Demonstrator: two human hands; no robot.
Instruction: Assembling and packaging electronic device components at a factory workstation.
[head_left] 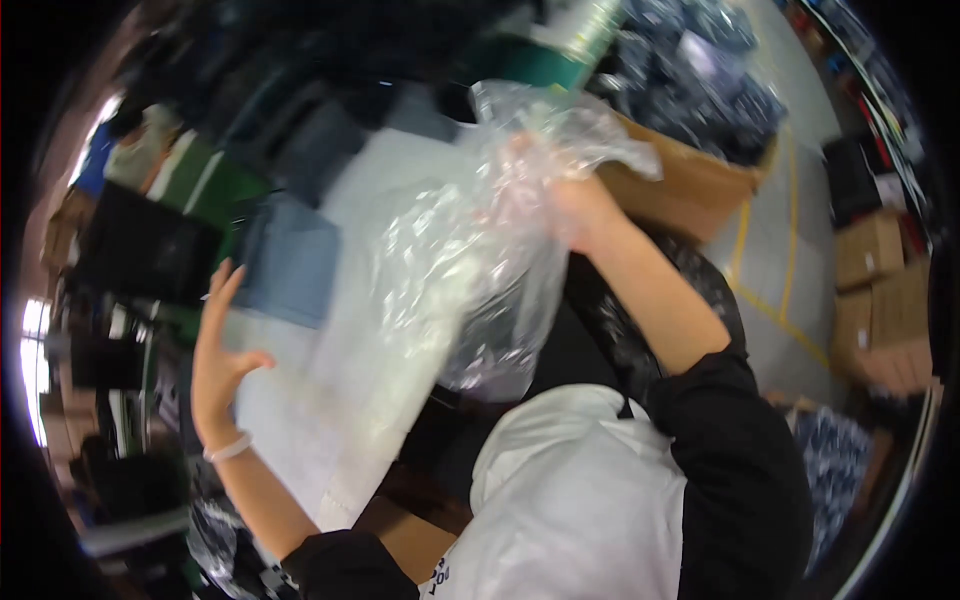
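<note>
My right hand (575,205) is raised and closed on the top of a clear crinkled plastic bag (470,270), which hangs down in front of me over the white table (290,420). My left hand (218,345) is lifted to the left of the bag with its fingers spread, holding nothing; a white band circles its wrist. A folded blue-grey garment (295,260) lies on the table just beyond my left hand. The whole picture is blurred by motion.
An open cardboard box (690,175) holding dark patterned packed garments stands at the upper right. More brown cartons (880,300) are stacked on the grey floor at the right. Green and dark things crowd the left side.
</note>
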